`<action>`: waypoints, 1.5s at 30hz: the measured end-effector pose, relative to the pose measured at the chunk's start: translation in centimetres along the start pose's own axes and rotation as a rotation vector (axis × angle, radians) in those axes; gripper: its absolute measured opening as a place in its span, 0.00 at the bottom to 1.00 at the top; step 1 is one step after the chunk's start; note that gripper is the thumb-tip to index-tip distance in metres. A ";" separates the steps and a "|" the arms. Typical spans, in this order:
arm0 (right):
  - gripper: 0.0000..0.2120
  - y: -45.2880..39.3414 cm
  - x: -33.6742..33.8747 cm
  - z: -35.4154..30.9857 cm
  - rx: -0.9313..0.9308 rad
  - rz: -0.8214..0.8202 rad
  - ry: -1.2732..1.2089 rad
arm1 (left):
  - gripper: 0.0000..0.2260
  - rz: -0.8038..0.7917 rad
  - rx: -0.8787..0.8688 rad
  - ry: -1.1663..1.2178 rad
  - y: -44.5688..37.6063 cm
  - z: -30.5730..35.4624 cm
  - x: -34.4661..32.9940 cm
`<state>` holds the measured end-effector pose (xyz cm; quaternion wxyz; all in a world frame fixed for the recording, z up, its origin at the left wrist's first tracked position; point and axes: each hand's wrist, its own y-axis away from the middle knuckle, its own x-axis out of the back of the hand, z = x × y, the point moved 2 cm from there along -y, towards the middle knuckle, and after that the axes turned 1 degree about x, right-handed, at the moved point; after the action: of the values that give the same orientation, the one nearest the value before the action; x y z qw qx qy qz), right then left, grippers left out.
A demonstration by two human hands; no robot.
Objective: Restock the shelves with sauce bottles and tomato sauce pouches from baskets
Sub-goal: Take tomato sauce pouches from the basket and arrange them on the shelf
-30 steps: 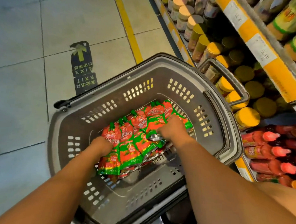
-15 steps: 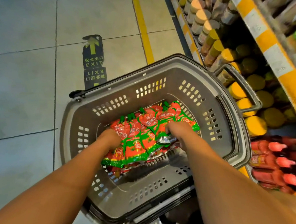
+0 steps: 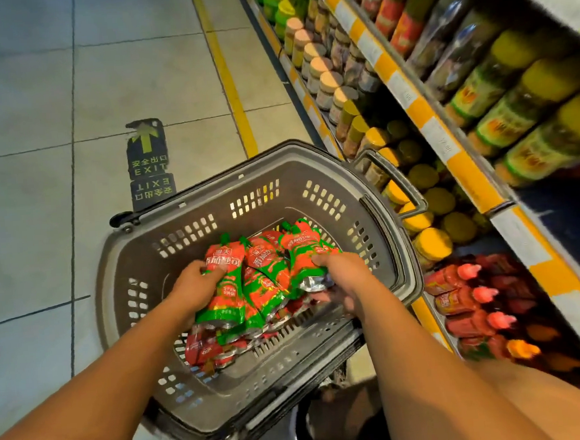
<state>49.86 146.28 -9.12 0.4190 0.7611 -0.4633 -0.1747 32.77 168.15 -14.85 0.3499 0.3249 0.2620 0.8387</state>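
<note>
A grey plastic basket [image 3: 212, 204] stands on the floor beside the shelves. In it lie several red and green tomato sauce pouches [image 3: 261, 276]. My left hand [image 3: 192, 290] grips the left side of a bunch of pouches, and my right hand [image 3: 342, 278] grips the right side of the same bunch. The bunch is raised a little above more pouches [image 3: 205, 349] on the basket floor. Red sauce bottles [image 3: 465, 297] with pink caps lie on the lowest shelf at the right.
Shelves [image 3: 456, 160] with yellow and white price strips run along the right, filled with yellow-lidded jars [image 3: 431, 244] and green-labelled bottles. A basket handle [image 3: 395, 178] sticks out toward the shelf. Tiled floor with a yellow line [image 3: 228, 86] and an EXIT sticker [image 3: 148, 161] lies to the left.
Both hands have gathered the pouches into a bunch and lifted it slightly off the basket floor. The view has tilted up, showing more of the shelves.
</note>
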 end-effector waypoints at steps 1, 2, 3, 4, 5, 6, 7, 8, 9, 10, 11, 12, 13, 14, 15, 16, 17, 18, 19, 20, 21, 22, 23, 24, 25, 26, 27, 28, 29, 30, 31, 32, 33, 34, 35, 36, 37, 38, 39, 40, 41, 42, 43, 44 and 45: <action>0.11 0.6 0.3 -0.2 0.026 -0.007 -0.027 | 0.12 -0.035 0.014 0.071 0.5 0.2 -0.2; 0.11 1.3 0.6 -0.5 0.060 -0.020 -0.052 | 0.12 -0.070 0.025 0.134 1.2 0.5 -0.4; 0.10 2.0 1.0 -0.8 0.099 -0.036 -0.079 | 0.12 -0.099 0.035 0.193 1.7 0.9 -0.6; 0.09 2.7 1.4 -1.0 0.144 -0.058 -0.101 | 0.12 -0.126 0.042 0.244 2.5 1.4 -0.8; 0.08 3.5 1.9 -1.2 0.190 -0.077 -0.119 | 0.12 -0.150 0.041 0.290 3.2 2.1 -1.1; 0.07 4.3 2.4 -1.4 0.234 -0.097 -0.134 | 0.12 -0.170 0.035 0.332 3.9 2.8 -1.2; 0.06 5.1 3.1 -1.6 0.275 -0.111 -0.155 | 0.12 -0.194 0.016 0.376 4.8 3.7 -1.5; 0.08 5.8 3.6 -1.6 0.309 -0.119 -0.186 | 0.12 -0.217 -0.008 0.408 5.7 4.7 -1.7; 0.09 6.5 4.2 -1.6 0.339 -0.122 -0.220 | 0.12 -0.237 -0.035 0.429 6.5 5.5 -1.9; 0.10 7.2 4.7 -1.5 0.363 -0.122 -0.254 | 0.12 -0.260 -0.066 0.440 7.5 6.5 -2.0; 0.11 8.0 5.1 -1.5 0.382 -0.119 -0.288 | 0.13 -0.284 -0.098 0.457 8.3 7.4 -2.1; 0.12 8.8 5.6 -1.4 0.399 -0.117 -0.325 | 0.13 -0.308 -0.134 0.462 9.3 8.3 -2.2; 0.13 9.6 6.0 -1.3 0.416 -0.121 -0.366 | 0.12 -0.328 -0.169 0.473 10.2 9.1 -2.5; 0.14 10.5 6.4 -1.3 0.432 -0.129 -0.409 | 0.12 -0.339 -0.197 0.485 11.1 9.9 -2.7; 0.15 11.4 6.9 -1.2 0.447 -0.135 -0.458 | 0.11 -0.352 -0.222 0.497 12.1 10.6 -3.0; 0.16 12.3 7.4 -1.2 0.466 -0.142 -0.506 | 0.11 -0.367 -0.245 0.505 13.1 11.4 -3.3; 0.17 13.1 8.0 -1.2 0.490 -0.142 -0.542 | 0.11 -0.385 -0.269 0.515 14.2 12.1 -3.8; 0.18 13.9 8.5 -1.2 0.515 -0.136 -0.573 | 0.11 -0.406 -0.290 0.520 15.1 12.8 -4.3; 0.19 14.8 9.2 -1.3 0.540 -0.128 -0.603 | 0.12 -0.431 -0.309 0.527 16.0 13.5 -4.8; 0.19 15.7 9.9 -1.3 0.565 -0.120 -0.633 | 0.12 -0.455 -0.327 0.528 16.7 14.2 -5.3; 0.20 16.6 10.7 -1.2 0.591 -0.113 -0.662 | 0.13 -0.478 -0.343 0.531 17.3 14.8 -5.8; 0.21 17.6 11.6 -1.0 0.615 -0.103 -0.682 | 0.13 -0.497 -0.357 0.527 17.8 15.5 -6.4; 0.22 18.7 12.6 -0.7 0.634 -0.097 -0.692 | 0.14 -0.524 -0.367 0.526 18.3 16.1 -7.0; 0.23 19.8 13.9 -0.2 0.651 -0.093 -0.696 | 0.16 -0.554 -0.374 0.524 18.7 16.8 -7.8; 0.24 20.9 15.2 0.4 0.668 -0.087 -0.694 | 0.17 -0.592 -0.382 0.523 19.1 17.4 -8.6; 0.26 21.9 16.6 1.2 0.680 -0.073 -0.693 | 0.18 -0.628 -0.391 0.516 19.6 18.1 -9.6; 0.27 22.9 18.1 2.1 0.687 -0.053 -0.698 | 0.18 -0.668 -0.399 0.503 20.3 18.7 -10.6; 0.29 23.7 19.6 3.0 0.691 -0.028 -0.702 | 0.18 -0.710 -0.407 0.485 21.0 19.2 -11.7; 0.30 24.6 21.0 3.9 0.691 -0.004 -0.704 | 0.17 -0.751 -0.409 0.471 21.8 19.6 -12.8; 0.31 25.4 22.3 4.8 0.691 0.021 -0.698 | 0.17 -0.791 -0.414 0.451 22.7 20.1 -14.0; 0.32 26.2 23.6 5.7 0.685 0.050 -0.695 | 0.17 -0.830 -0.421 0.429 23.5 20.4 -15.1; 0.32 27.0 24.8 6.7 0.673 0.084 -0.697 | 0.18 -0.868 -0.432 0.403 24.4 20.8 -16.1; 0.33 27.8 25.8 7.5 0.663 0.102 -0.699 | 0.19 -0.905 -0.445 0.372 25.3 21.0 -17.1; 0.33 28.6 26.7 8.3 0.652 0.118 -0.695 | 0.21 -0.939 -0.455 0.337 26.1 21.1 -18.0; 0.32 29.5 27.4 8.9 0.642 0.140 -0.679 | 0.24 -0.971 -0.463 0.300 26.9 21.2 -19.0; 0.30 30.2 28.0 9.7 0.625 0.174 -0.665 | 0.24 -0.994 -0.468 0.268 27.7 21.2 -20.0; 0.27 30.7 28.6 10.5 0.601 0.217 -0.666 | 0.23 -1.013 -0.473 0.240 28.5 21.1 -21.1; 0.23 31.2 29.1 11.4 0.572 0.265 -0.673 | 0.21 -1.025 -0.480 0.212 29.3 21.0 -22.0; 0.22 31.4 29.6 12.5 0.543 0.300 -0.683 | 0.19 -1.024 -0.486 0.182 30.0 20.7 -23.1; 0.23 31.6 30.0 13.6 0.519 0.322 -0.695 | 0.18 -1.020 -0.493 0.148 30.7 20.3 -24.0; 0.23 31.6 30.5 14.7 0.501 0.346 -0.708 | 0.17 -1.022 -0.501 0.116 31.4 19.8 -24.9; 0.23 31.6 31.0 15.7 0.486 0.374 -0.724 | 0.17 -1.025 -0.508 0.092 32.1 19.4 -25.9; 0.22 31.6 31.5 16.7 0.476 0.403 -0.735 | 0.16 -1.026 -0.514 0.070 32.8 19.0 -26.8; 0.20 31.6 32.0 17.5 0.470 0.428 -0.745 | 0.16 -1.024 -0.514 0.050 33.6 18.7 -27.7; 0.18 31.7 32.6 18.1 0.470 0.452 -0.754 | 0.16 -1.023 -0.509 0.030 34.3 18.5 -28.8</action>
<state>36.90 102.94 9.61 0.0666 0.5994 -0.7627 -0.2336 47.60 129.08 9.72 0.7749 0.0503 0.1805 0.6037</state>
